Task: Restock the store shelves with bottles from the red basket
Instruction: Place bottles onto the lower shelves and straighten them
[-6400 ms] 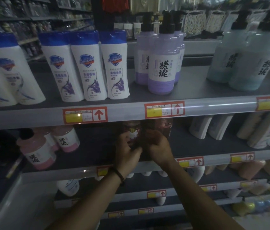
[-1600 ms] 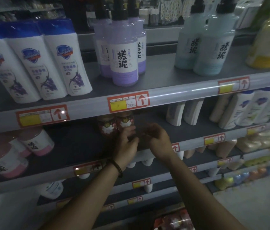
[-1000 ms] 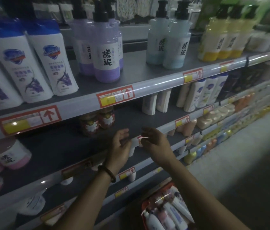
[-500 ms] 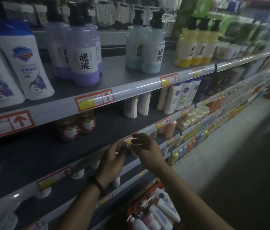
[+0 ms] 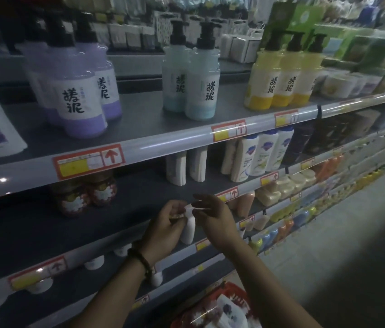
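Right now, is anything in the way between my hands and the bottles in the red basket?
Nothing visible. Both the left hand and right hand are at the shelf edge; the red basket sits below your forearms, open-topped, bottles exposed.

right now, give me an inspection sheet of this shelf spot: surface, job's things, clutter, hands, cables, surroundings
surface: dark middle shelf, dimly lit.
job's things: two dark red bottles stand on it, up-left of the hands; red basket low down, more bottles inside.
clutter: white bottle below the shelf edge, between the hands.
hands: left hand with fingers curled, right hand beside it, both at a small pale piece on the shelf edge; grip unclear, blurred.
cables: nothing seen.
surroundings: purple pump bottles, pale blue pump bottles, yellow pump bottles on the top shelf; aisle floor at right.
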